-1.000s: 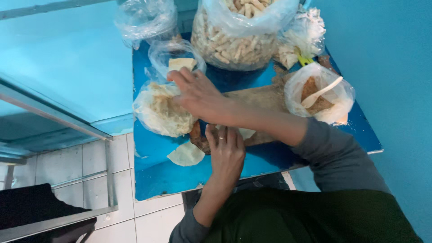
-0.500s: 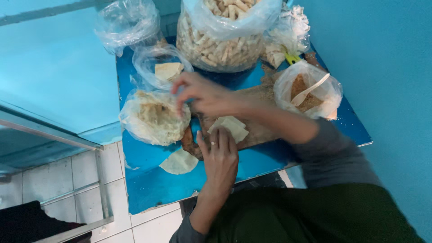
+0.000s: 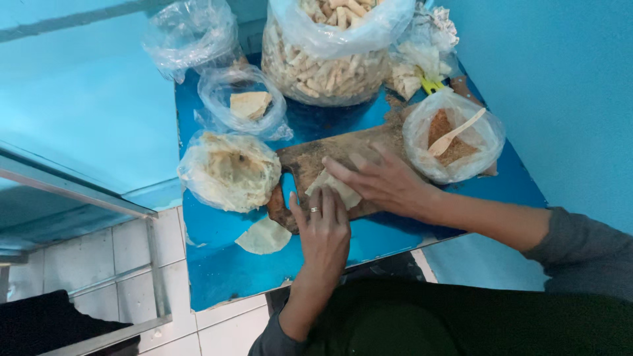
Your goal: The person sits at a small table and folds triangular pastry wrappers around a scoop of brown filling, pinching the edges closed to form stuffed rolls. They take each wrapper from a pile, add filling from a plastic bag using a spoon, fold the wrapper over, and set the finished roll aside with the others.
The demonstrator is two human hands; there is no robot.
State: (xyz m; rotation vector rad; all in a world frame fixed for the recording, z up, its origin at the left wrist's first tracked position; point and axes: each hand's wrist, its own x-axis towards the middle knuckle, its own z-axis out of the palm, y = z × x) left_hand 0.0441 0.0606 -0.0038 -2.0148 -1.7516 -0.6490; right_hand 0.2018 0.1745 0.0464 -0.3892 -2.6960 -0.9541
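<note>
Pale dough wrapper lies on the wooden board at the middle of the blue table. Both hands press it flat with fingers spread: left hand on its near edge, right hand on its right side; it may be partly folded. Left of the board sits a bag of wrappers; a loose wrapper lies nearer. Far right, a bag of brown filling holds a wooden spoon.

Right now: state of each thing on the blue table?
wrapper: on the wooden board, pressed under both hands
left hand: flat, fingers on wrapper
right hand: flat, fingers on wrapper
loose wrapper: flat on table, untouched
wrapper stack bag: open
filling bag: open, spoon inside
big roll bag: open, nearly full
</note>
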